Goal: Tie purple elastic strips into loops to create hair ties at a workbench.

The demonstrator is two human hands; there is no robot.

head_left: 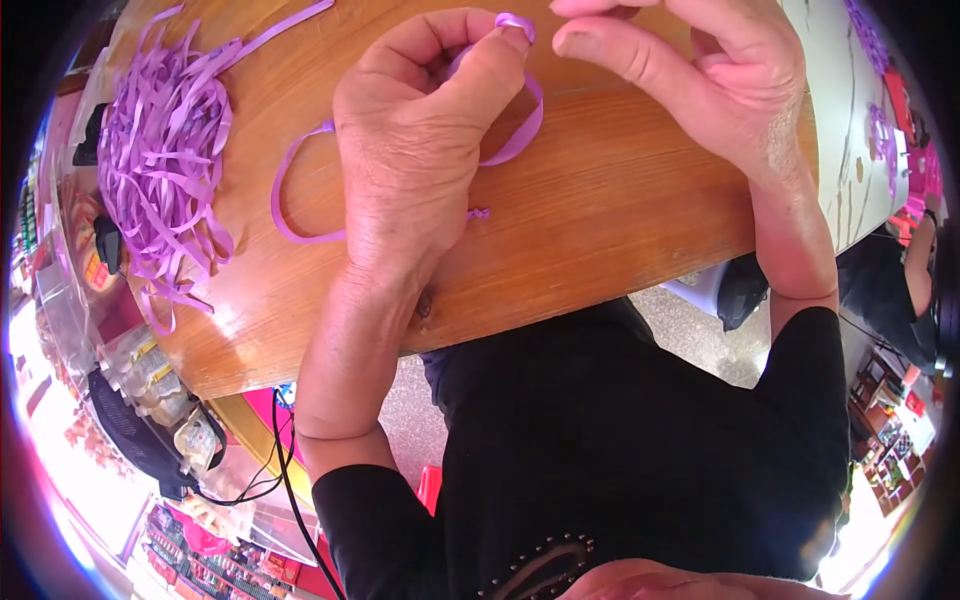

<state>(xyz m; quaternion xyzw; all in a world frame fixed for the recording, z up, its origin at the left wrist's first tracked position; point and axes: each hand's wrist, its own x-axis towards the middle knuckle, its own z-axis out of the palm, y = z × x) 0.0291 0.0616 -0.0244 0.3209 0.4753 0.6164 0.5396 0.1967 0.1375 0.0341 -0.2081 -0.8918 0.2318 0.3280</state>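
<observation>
My left hand (420,130) is closed, its thumb and forefinger pinching a narrow purple ribbon (518,150). At the fingertips the ribbon makes a small loop. From there it curves down under the hand and comes out on the left in a wide arc on the table, with a small knot close to my wrist. Just to the right of that loop is my right hand (700,80), its thumb and forefinger apart and no ribbon visible between them. The tips of its upper fingers run to the picture's top edge.
A heap of purple ribbons (165,150) lies on the left of the wooden table (620,190). A pale marbled surface (850,120) adjoins at the right, with more purple ribbons at its far side. Another person in dark clothes (885,290) is at the right edge. Black cables (285,470) hang below left.
</observation>
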